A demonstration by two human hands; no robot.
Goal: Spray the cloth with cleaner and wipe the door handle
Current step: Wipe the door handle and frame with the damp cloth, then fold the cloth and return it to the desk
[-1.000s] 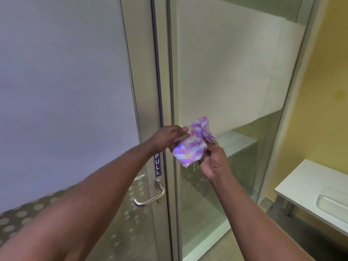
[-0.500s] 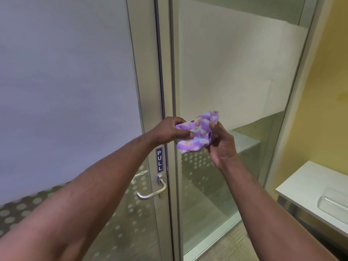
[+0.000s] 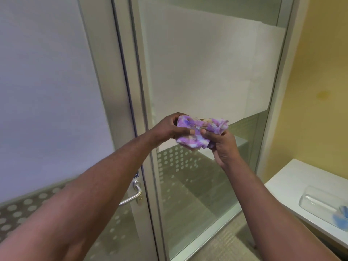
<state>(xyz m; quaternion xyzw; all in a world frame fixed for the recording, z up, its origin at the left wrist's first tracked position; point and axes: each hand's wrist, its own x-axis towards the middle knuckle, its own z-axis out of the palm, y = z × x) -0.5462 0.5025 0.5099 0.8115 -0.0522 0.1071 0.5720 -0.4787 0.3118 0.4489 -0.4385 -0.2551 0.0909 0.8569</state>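
A purple, white and orange patterned cloth [image 3: 199, 131] is bunched up between both hands in front of the glass panel. My left hand [image 3: 169, 129] grips its left end, thumb on top. My right hand [image 3: 222, 146] holds its right end from below. The silver lever door handle [image 3: 134, 194] sits lower left on the door frame, below my left forearm, which covers part of the lever and the blue PULL sign above it. No spray bottle is in view.
The frosted glass door [image 3: 47, 91] fills the left, a fixed glass panel [image 3: 207, 72] the middle. At the lower right stands a white counter [image 3: 293, 187] holding a clear plastic tray [image 3: 320, 202] with something blue in it. A yellow wall [image 3: 320, 72] rises behind.
Both hands have turned and spread the cloth from a hanging bunch to a wider, flatter bundle held level. The view has shifted down and right, showing more of the counter tray.
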